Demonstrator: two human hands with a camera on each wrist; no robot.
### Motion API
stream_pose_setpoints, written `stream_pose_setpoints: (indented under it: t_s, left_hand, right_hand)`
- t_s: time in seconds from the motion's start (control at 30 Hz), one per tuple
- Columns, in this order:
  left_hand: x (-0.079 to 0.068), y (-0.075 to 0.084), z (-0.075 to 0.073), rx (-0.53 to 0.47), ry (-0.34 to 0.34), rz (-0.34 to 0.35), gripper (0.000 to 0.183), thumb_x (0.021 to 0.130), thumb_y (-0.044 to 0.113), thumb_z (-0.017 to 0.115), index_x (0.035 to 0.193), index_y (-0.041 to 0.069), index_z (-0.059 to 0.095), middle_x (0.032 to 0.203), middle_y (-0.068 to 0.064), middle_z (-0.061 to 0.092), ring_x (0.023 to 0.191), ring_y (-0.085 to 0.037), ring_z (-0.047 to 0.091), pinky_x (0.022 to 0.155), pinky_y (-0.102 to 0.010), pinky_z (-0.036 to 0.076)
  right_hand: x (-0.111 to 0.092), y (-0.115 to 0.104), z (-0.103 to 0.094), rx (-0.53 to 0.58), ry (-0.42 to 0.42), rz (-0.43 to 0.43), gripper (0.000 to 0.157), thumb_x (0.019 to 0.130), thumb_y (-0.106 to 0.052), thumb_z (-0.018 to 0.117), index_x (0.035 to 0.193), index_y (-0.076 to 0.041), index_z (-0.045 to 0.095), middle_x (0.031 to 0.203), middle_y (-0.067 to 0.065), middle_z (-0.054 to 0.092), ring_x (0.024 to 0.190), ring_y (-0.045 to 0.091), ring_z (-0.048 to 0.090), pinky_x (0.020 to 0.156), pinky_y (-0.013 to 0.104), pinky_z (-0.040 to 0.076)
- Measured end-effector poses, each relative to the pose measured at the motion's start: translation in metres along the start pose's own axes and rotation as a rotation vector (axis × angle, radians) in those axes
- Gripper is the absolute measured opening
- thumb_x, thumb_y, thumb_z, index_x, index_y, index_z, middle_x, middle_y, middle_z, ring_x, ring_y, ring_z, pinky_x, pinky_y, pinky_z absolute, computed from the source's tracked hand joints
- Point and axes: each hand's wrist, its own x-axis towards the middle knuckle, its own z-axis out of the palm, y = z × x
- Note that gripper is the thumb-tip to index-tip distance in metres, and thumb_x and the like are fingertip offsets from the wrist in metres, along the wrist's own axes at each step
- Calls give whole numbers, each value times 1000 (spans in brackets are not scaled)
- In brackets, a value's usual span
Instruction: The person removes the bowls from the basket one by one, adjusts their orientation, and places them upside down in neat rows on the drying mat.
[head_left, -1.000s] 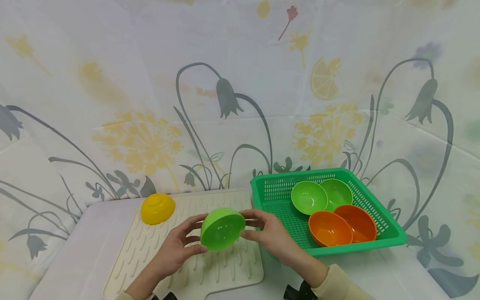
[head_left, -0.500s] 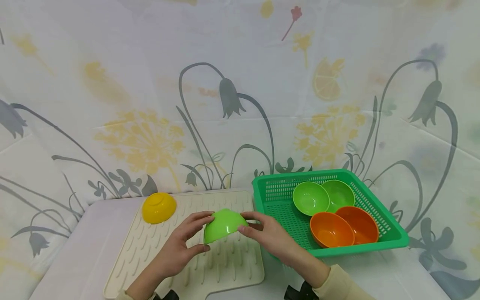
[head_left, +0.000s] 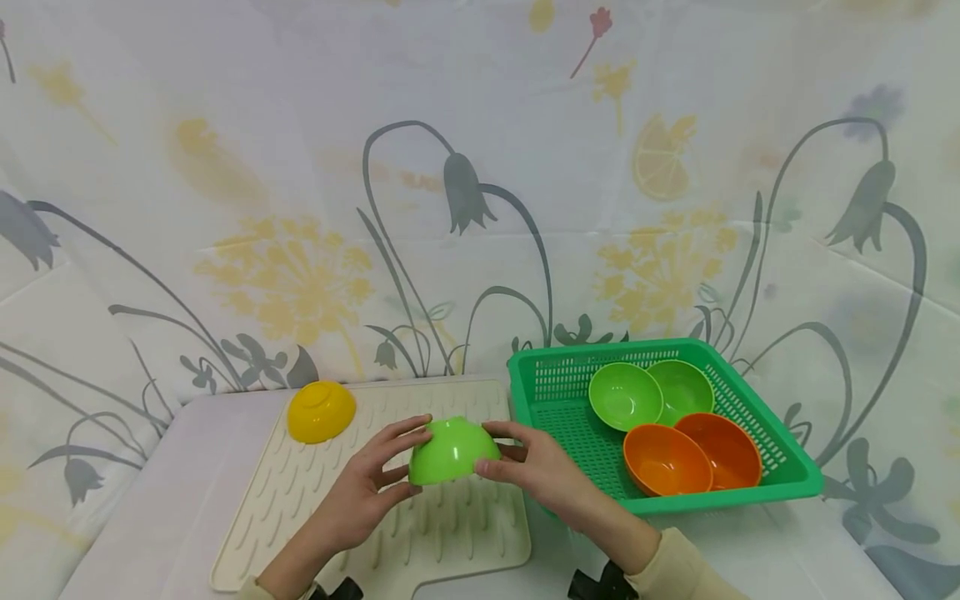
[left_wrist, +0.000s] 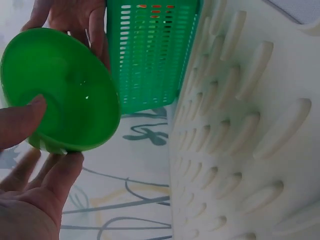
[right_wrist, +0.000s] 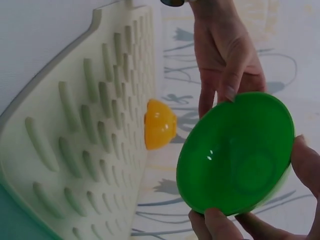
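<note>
Above the mat [head_left: 450, 546], left hand [head_left: 365, 493] and right hand [head_left: 542, 473] pinch the inverted green bowl [head_left: 453, 453]; uneven pressure could cause slippage.

Over the mat [head_left: 281, 493], the green bowl [head_left: 452, 454] is looking like smooth, glossy plastic. At the mat's far left corner, the yellow bowl [head_left: 321, 412] is shining likewise. The mat is looking matt and ridged. Near the right edge of the surface [head_left: 142, 500], the perforated basket [head_left: 727, 497] is appearing plastic, its orange bowls [head_left: 666, 460] gleaming. The backdrop [head_left: 495, 83] is showing creased cloth.

Labels, numbers, signs — none readable.
</note>
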Motion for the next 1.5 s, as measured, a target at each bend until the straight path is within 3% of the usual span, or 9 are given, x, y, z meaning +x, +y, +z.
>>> stream_pose_setpoints:
  t_s: [0.2, 0.33, 0.5, 0.63, 0.83, 1.03, 1.2, 1.5]
  left_hand:
    - [2, 2, 0, -147, 24, -82, 63, 91, -7, 65, 148, -6, 40, 154, -27, 34, 138, -6, 39, 101, -33, 45]
    - [2, 2, -1, -106, 22, -110, 65, 90, -4, 68, 149, 0, 42, 151, -23, 40, 137, -8, 41, 105, -26, 41]
    - [3, 4, -1, -67, 25, -104, 79, 83, -3, 77, 152, 6, 40, 154, -18, 39, 138, -7, 40, 108, -22, 36]
    - [2, 5, 0, -49, 56, -143, 83, 82, 4, 81, 152, 10, 39, 154, -13, 39, 138, -17, 42, 108, -27, 38]
    - [1, 1, -5, 4, 92, -191, 85, 79, 9, 84, 151, 12, 38, 153, -11, 39, 141, -37, 35, 107, -51, 39]
    - [0, -7, -13, 72, 103, -189, 89, 75, 9, 87, 151, 10, 39, 150, -12, 37, 141, -39, 32, 105, -57, 38]
    - [1, -15, -19, 122, 131, -199, 87, 75, 6, 87, 149, 7, 41, 148, -15, 36, 136, -42, 34, 104, -64, 37]
    - [3, -30, -27, 198, 185, -301, 93, 72, 0, 87, 151, 7, 37, 153, -18, 37, 140, -42, 33, 111, -61, 30]
  right_hand:
    - [0, 2, 0, 66, -14, -26, 71, 86, -21, 80, 145, 0, 47, 147, 23, 46, 132, 39, 48, 94, 43, 53]
    - [1, 5, 3, 100, 5, -47, 74, 84, -17, 82, 145, 2, 45, 149, 25, 42, 135, 42, 43, 95, 42, 53]
    - [4, 6, 14, 58, 58, -127, 74, 82, -12, 82, 144, 4, 45, 151, 27, 36, 137, 44, 38, 99, 39, 49]
    - [6, 6, 25, 14, 97, -210, 70, 82, -7, 82, 141, 7, 46, 145, 26, 39, 138, 45, 36, 104, 37, 43]
    - [12, 7, 41, -54, 122, -280, 72, 81, -4, 82, 141, 9, 45, 138, 24, 43, 135, 39, 42, 107, 36, 39]
    - [22, 9, 53, -126, 147, -241, 72, 83, -3, 80, 145, 4, 44, 146, 18, 43, 138, 36, 40, 108, 45, 39]
    - [33, 12, 64, -119, 164, -217, 73, 83, 3, 76, 147, 4, 41, 151, 20, 38, 141, 39, 35, 109, 50, 36]
    - [62, 22, 84, -116, 222, -191, 73, 85, 4, 74, 149, 3, 39, 155, 21, 34, 141, 36, 35, 111, 46, 36]
